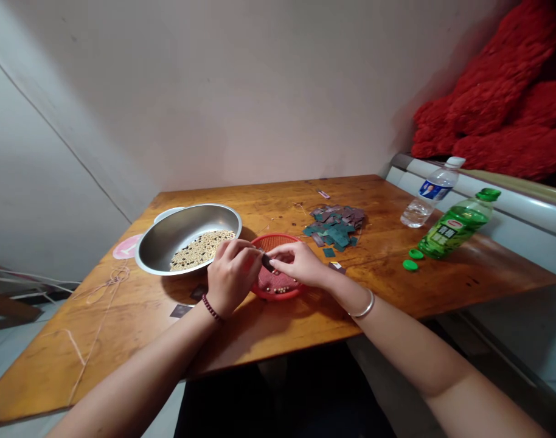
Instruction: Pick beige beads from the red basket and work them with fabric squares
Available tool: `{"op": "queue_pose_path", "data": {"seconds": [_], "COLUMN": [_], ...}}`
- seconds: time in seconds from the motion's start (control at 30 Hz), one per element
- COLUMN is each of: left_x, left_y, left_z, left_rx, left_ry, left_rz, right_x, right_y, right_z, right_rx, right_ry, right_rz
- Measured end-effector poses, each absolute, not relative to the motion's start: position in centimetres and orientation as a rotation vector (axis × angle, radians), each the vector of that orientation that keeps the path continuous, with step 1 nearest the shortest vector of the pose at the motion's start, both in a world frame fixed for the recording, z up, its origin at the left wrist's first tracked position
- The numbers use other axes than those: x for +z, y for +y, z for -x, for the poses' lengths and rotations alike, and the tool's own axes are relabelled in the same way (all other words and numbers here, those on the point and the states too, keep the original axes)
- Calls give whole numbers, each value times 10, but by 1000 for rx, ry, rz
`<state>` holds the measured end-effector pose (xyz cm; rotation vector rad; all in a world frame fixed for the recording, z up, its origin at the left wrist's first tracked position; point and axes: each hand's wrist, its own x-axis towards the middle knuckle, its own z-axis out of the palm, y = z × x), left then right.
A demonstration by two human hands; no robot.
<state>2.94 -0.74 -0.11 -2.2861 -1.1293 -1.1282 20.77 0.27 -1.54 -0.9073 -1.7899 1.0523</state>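
Observation:
Over the red plastic basket (278,295), my hands meet with fingers pinched. Between them is a small dark piece of sheet (267,263) that looks like sandpaper. My right hand (300,264) pinches it between thumb and fingers. My left hand (235,267) is closed at its other edge; the fingertips are partly hidden, and any small item inside the fold cannot be made out. A few pale and dark beads (284,290) lie in the basket's bottom. Left of it, a tilted steel bowl (159,246) holds many pale round beads (198,250) mixed with dark ones.
Green and brown square pieces (335,226) are heaped behind the basket, right of it. A water bottle (430,193) and a green drink bottle (458,225) stand at right near two green caps (410,265). Loose string (109,285) lies left on the wooden table (136,340).

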Motion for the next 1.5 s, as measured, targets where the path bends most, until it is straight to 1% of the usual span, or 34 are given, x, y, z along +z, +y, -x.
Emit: {"op": "queue_pose_path", "data": {"seconds": [0.2, 0.37, 0.53, 0.67, 0.83, 1.27, 1.5], "left_x": [-1, 0, 0, -1, -2, -3, -3], "left_y": [-9, -9, -10, -9, -8, -6, -7], "left_z": [-30, -30, -30, -31, -30, -29, -29], "left_rx": [-1059, -1088, -1067, -1103, -1065, -1116, -1120], "left_ry": [-1074, -1117, -1074, -1133, -1069, -1155, -1123], "left_rz": [2369, 2334, 2385, 2312, 2352, 2307, 2333], "right_x": [-15, -17, -15, -15, -15, -16, -16], "right_y": [3, 3, 2, 2, 2, 2, 2], "right_z": [-208, -208, -209, -208, -208, -208, -209], "right_rx": [1051, 990, 1036, 998, 1022, 997, 992], "right_ry": [-1813, -1822, -1814, -1818, -1824, -1831, -1832], "right_rz": [912, 957, 905, 938, 932, 933, 917]}}
